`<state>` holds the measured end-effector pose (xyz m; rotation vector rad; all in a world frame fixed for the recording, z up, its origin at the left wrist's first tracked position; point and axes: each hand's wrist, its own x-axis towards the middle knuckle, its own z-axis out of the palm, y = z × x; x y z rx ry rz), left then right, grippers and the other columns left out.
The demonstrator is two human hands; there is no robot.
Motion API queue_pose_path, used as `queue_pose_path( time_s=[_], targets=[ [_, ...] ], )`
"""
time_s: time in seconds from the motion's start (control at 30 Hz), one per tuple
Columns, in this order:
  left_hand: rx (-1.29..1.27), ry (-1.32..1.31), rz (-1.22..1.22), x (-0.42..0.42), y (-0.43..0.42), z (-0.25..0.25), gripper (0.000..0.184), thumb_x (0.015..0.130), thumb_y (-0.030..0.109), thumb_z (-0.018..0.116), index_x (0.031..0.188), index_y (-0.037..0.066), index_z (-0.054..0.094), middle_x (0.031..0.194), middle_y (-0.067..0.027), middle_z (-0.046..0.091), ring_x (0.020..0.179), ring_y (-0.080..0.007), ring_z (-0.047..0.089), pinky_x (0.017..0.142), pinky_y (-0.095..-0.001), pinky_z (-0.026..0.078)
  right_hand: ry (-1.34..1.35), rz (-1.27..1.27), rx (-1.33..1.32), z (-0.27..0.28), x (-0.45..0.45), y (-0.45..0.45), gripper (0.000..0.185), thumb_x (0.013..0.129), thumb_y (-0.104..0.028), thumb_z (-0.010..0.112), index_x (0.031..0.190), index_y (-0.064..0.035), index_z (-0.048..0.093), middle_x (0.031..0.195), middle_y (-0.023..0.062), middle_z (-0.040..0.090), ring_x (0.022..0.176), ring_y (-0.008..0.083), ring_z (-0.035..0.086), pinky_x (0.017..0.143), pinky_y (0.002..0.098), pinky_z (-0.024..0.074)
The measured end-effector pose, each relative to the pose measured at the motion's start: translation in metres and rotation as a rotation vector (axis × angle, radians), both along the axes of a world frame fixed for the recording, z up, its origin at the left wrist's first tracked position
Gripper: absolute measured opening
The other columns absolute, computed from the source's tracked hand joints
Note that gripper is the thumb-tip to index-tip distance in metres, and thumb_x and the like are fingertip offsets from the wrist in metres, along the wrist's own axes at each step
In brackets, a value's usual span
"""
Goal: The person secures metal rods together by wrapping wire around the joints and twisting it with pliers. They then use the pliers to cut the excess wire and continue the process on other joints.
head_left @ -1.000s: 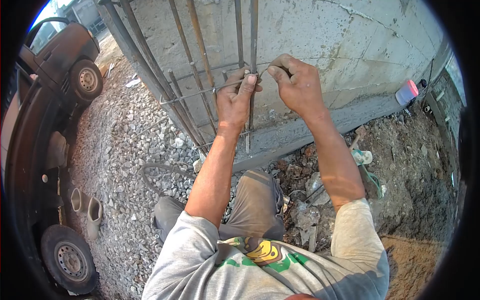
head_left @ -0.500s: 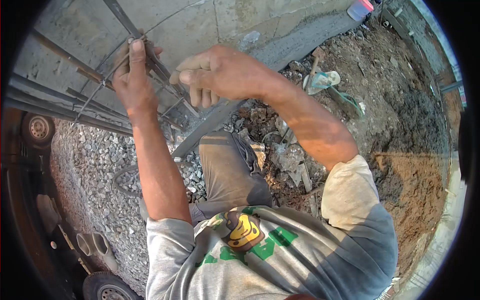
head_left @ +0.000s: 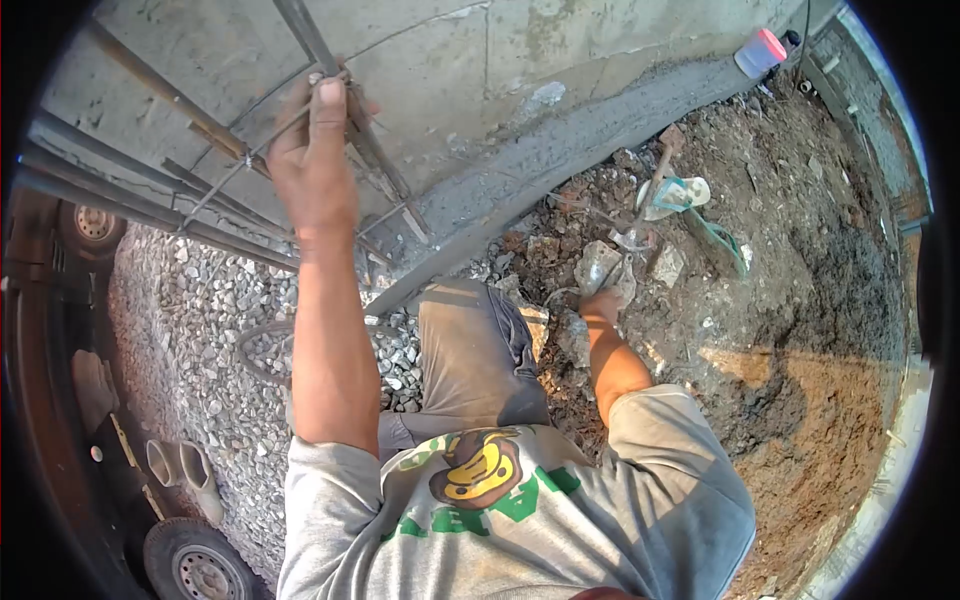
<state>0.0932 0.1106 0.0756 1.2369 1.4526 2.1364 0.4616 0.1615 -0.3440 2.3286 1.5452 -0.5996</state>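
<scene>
My left hand (head_left: 318, 165) is closed around a steel reinforcing bar (head_left: 375, 155) of a rebar cage, its thumb pressed where a thin stirrup (head_left: 245, 160) meets the bar. Most of its other fingers are hidden behind the bar. Low to the ground, my right hand (head_left: 602, 304) reaches into the rubble beside my knee, close to a pale grey stone-like lump (head_left: 597, 265). Its fingers are too small and hidden to show what they touch.
A concrete wall and ledge (head_left: 600, 125) run behind the cage. Gravel (head_left: 210, 330) covers the left side; broken soil (head_left: 790, 230) lies right. A wooden-handled tool (head_left: 657, 175) and a sandal (head_left: 678, 196) lie there. A pink-lidded tub (head_left: 760, 52) stands on the ledge. Boots (head_left: 195, 475) stand at lower left.
My right hand has dropped from beside the rebar to the rubble at the right of my knee. My left hand keeps its grip on the bar; the whole view has shifted slightly.
</scene>
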Motion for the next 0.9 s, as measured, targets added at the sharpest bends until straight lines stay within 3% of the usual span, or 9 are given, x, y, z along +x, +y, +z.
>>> queue_pose_path(
  time_s=[0.07, 0.1, 0.17, 0.23, 0.37, 0.5, 0.57, 0.7, 0.9],
  targets=[
    [-0.014, -0.025, 0.018, 0.002, 0.000, 0.001, 0.043, 0.092, 0.036, 0.058, 0.115, 0.000, 0.059, 0.086, -0.0054, 0.061, 0.079, -0.0157, 0.059, 0.071, -0.0298, 0.049, 0.080, 0.057, 0.041, -0.012, 0.037, 0.017, 0.054, 0.083, -0.032, 0.049, 0.121, 0.0049, 0.054, 0.127, 0.0254, 0.052, 0.118, 0.0363, 0.052, 0.093, 0.0481, 0.0418],
    [0.010, -0.007, 0.039, 0.001, 0.001, 0.001, 0.043, 0.092, 0.036, 0.058, 0.115, 0.000, 0.059, 0.086, -0.0054, 0.061, 0.079, -0.0157, 0.059, 0.071, -0.0298, 0.049, 0.204, 0.056, 0.094, -0.007, 0.054, 0.026, 0.037, 0.083, -0.027, 0.049, 0.106, -0.0034, 0.065, 0.102, 0.0203, 0.066, 0.092, 0.0326, 0.064, 0.076, 0.0440, 0.0494],
    [0.062, -0.040, -0.018, 0.002, 0.004, -0.003, 0.044, 0.090, 0.038, 0.060, 0.113, 0.000, 0.060, 0.084, -0.0039, 0.061, 0.078, -0.0141, 0.058, 0.070, -0.0277, 0.047, 0.645, -0.507, -0.069, -0.053, 0.110, 0.075, 0.024, 0.084, -0.022, 0.049, 0.095, -0.0086, 0.066, 0.079, 0.0135, 0.066, 0.068, 0.0270, 0.063, 0.058, 0.0392, 0.0482],
    [0.071, -0.010, 0.026, 0.000, 0.007, -0.010, 0.044, 0.090, 0.038, 0.060, 0.112, 0.000, 0.060, 0.085, -0.0037, 0.061, 0.077, -0.0135, 0.058, 0.069, -0.0270, 0.046, 0.949, -0.597, -0.066, 0.080, 0.079, 0.064, 0.020, 0.086, -0.019, 0.050, 0.089, -0.0079, 0.066, 0.071, 0.0079, 0.061, 0.057, 0.0212, 0.056, 0.053, 0.0380, 0.0447],
    [0.051, -0.030, 0.104, 0.008, 0.006, -0.010, 0.045, 0.090, 0.038, 0.060, 0.109, -0.003, 0.060, 0.088, -0.0041, 0.060, 0.079, -0.0131, 0.057, 0.073, -0.0276, 0.046, 0.879, 0.072, 0.476, 0.239, 0.037, 0.069, 0.033, 0.087, -0.028, 0.062, 0.111, -0.0048, 0.061, 0.067, 0.0040, 0.057, 0.061, 0.0149, 0.056, 0.055, 0.0293, 0.0438],
    [0.111, -0.106, 0.331, 0.045, -0.004, -0.022, 0.053, 0.092, 0.039, 0.056, 0.120, -0.005, 0.049, 0.101, -0.0078, 0.058, 0.091, -0.0138, 0.055, 0.084, -0.0289, 0.044, 1.000, 0.371, 0.494, 0.407, -0.021, 0.061, 0.037, 0.087, -0.026, 0.063, 0.117, -0.0036, 0.059, 0.073, 0.0045, 0.061, 0.061, 0.0109, 0.055, 0.058, 0.0259, 0.0459],
    [0.107, -0.151, 0.450, 0.059, -0.019, -0.029, 0.054, 0.093, 0.039, 0.054, 0.123, -0.006, 0.046, 0.104, -0.0091, 0.058, 0.094, -0.0140, 0.055, 0.086, -0.0287, 0.043, 0.913, 0.539, 0.508, 0.446, -0.038, 0.060, 0.038, 0.086, -0.024, 0.063, 0.117, -0.0021, 0.058, 0.074, 0.0059, 0.062, 0.062, 0.0125, 0.055, 0.060, 0.0277, 0.0467],
    [-0.124, -0.347, 0.095, 0.069, -0.033, -0.022, 0.053, 0.094, 0.036, 0.053, 0.126, -0.005, 0.042, 0.100, -0.0114, 0.060, 0.091, -0.0160, 0.058, 0.082, -0.0299, 0.047, 0.795, 0.905, 0.434, 0.498, -0.081, 0.032, 0.042, 0.083, -0.018, 0.063, 0.119, 0.0002, 0.056, 0.079, 0.0123, 0.062, 0.067, 0.0196, 0.057, 0.068, 0.0343, 0.0476],
    [-0.014, -0.570, -0.135, 0.072, -0.030, 0.008, 0.041, 0.094, 0.024, 0.054, 0.126, -0.001, 0.045, 0.087, -0.0069, 0.061, 0.076, -0.0144, 0.058, 0.070, -0.0285, 0.049, 0.714, 1.111, 0.467, 0.499, -0.120, 0.005, 0.047, 0.081, -0.013, 0.061, 0.128, -0.0085, 0.052, 0.094, 0.0214, 0.063, 0.087, 0.0335, 0.061, 0.083, 0.0404, 0.0463]
  ],
)
